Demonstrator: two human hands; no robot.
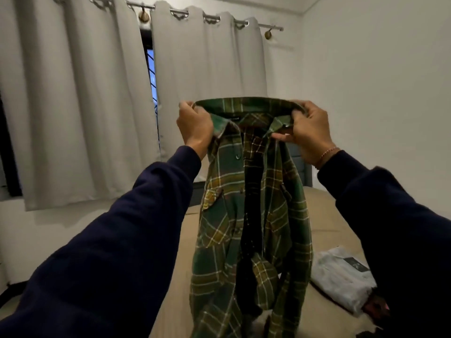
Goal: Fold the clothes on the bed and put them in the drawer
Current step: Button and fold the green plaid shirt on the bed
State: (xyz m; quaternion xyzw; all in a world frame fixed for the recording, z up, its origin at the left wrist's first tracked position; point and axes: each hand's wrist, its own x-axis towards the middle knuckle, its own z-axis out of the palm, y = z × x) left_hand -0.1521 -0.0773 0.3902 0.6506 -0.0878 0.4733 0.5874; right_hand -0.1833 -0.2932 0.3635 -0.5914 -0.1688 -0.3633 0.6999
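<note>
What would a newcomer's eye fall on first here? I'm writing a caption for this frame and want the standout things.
First, the green plaid shirt, held up in mid-frame over the tan bed, with the left hand and right hand gripping it at the collar. Next, the pale curtains across the back wall, parted on a slit of blue window. Last, a folded light garment lies on the bed at lower right.
</note>
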